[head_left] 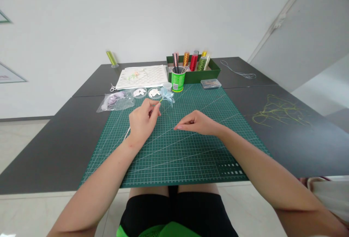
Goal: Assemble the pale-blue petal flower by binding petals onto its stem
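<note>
My left hand (142, 120) is raised over the green cutting mat (174, 149), its fingers pinched on the thin green stem of a small pale blue flower (167, 95). The blossom points away from me, toward the back of the mat. My right hand (196, 122) hovers low over the mat's middle with its fingers curled and pinched together; whether a fine thread runs from them I cannot make out. A thin metal tool (127, 133) lies on the mat by my left wrist.
Behind the mat stand a green cup (178, 79) of tools, two small round dishes (147, 92), a clear bag (116, 100), a white board (143, 76), small scissors (112, 88), a green box (193, 70) of thread spools and a clear case (210, 83). Yellow-green thread scraps (278, 111) lie at right.
</note>
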The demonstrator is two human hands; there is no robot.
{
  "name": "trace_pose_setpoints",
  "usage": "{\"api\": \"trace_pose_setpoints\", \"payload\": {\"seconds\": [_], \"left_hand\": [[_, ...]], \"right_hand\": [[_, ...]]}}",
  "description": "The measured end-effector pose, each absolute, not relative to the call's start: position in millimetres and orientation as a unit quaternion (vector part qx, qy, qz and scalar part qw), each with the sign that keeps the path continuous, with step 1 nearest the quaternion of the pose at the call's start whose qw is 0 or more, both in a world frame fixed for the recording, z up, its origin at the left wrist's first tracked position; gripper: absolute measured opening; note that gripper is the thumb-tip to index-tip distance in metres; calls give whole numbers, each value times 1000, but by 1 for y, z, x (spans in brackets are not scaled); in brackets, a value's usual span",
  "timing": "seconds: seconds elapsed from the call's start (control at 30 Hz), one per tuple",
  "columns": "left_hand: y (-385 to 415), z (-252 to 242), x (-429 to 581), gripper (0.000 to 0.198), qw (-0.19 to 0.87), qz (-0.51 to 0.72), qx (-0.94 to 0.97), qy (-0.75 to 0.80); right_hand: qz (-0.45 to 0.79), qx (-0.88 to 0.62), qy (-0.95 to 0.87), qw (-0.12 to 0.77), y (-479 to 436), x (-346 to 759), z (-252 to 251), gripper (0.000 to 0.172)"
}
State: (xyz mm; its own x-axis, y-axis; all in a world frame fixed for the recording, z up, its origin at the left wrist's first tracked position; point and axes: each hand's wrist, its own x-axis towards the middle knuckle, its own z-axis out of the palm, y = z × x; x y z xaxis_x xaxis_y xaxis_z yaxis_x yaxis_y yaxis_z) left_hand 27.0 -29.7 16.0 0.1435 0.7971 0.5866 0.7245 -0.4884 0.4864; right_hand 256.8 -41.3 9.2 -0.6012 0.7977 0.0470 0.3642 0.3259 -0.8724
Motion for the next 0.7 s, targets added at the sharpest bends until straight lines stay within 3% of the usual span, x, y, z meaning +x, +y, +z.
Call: {"api": "trace_pose_setpoints", "payload": {"seconds": [0.17, 0.43, 0.7], "left_hand": [[-20, 15, 22, 15, 50, 383, 747, 541], [-20, 12, 24, 14, 70, 337, 770, 537], [-18, 11, 26, 20, 229, 406, 726, 505]], "right_hand": [[456, -350, -782, 243, -42, 261, 13, 32], [489, -321, -742, 328, -45, 270, 31, 23], [482, -303, -772, 282, -41, 275, 30, 19]]}}
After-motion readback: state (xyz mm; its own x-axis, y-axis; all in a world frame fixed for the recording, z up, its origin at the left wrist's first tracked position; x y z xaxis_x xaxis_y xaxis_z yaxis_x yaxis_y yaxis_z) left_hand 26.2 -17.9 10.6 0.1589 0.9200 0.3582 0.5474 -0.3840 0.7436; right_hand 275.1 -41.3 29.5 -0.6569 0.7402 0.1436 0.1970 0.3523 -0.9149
